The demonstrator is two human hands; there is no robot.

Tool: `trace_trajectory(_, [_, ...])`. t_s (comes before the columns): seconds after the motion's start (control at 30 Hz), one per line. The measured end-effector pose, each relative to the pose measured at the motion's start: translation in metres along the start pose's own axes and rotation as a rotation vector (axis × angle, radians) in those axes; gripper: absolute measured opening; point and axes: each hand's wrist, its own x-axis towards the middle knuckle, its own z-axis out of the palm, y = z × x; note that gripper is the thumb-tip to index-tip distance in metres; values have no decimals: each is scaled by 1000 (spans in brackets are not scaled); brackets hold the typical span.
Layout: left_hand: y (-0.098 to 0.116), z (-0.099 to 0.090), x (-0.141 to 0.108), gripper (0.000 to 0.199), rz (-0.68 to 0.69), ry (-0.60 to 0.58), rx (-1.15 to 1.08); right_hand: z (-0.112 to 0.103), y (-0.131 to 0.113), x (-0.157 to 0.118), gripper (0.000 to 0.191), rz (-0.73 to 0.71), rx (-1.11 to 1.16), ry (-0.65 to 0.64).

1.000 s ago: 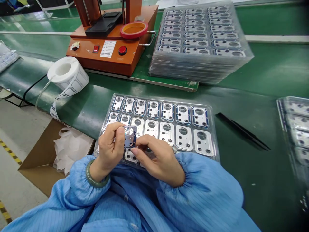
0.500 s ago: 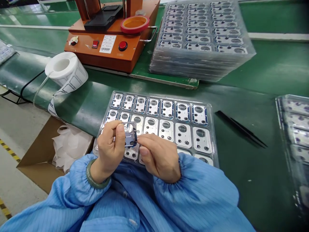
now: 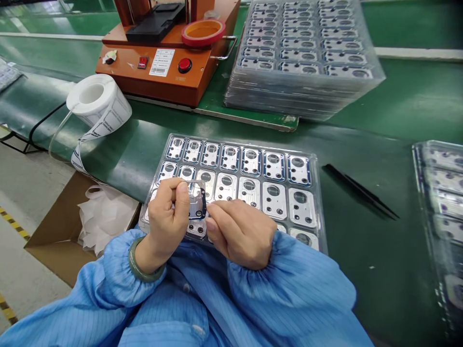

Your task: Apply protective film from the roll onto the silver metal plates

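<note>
My left hand [image 3: 168,219] is closed, thumb and bent fingers gripping a small metal plate [image 3: 197,206] with a dark blue edge and round holes. At the plate's right edge, my right hand [image 3: 240,229] is closed in a pinch, fingertips touching or very near that edge; what lies between them is hidden. Below both hands is a clear plastic tray [image 3: 320,202] with rows of similar silver plates. Those in the back row carry blue edging, and so do two at the left of the second row; the others that show there look plain silver.
Black tweezers [image 3: 360,190] lie right of the tray. A label roll [image 3: 99,101] trails its strip toward a cardboard box [image 3: 54,236] of white backing paper [image 3: 104,217]. Behind stand an orange machine [image 3: 152,72] with red tape [image 3: 203,33] and a tray stack [image 3: 300,91]. More trays [image 3: 439,207] are at right.
The plate in my left hand has turned so more of its face shows. My right fingertips remain at its edge, with the hand shifted slightly.
</note>
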Motion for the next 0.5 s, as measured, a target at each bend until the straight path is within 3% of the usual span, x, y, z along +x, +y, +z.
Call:
trace_trajectory(0.3, [1,-3,0,11,-52,-44,-35,-1,2,-2,14,-70,-62,-33])
trace_trajectory(0.5, [0,-6,-2,11,-79,-54,-55,4,1,-5,15,-23,-61,109])
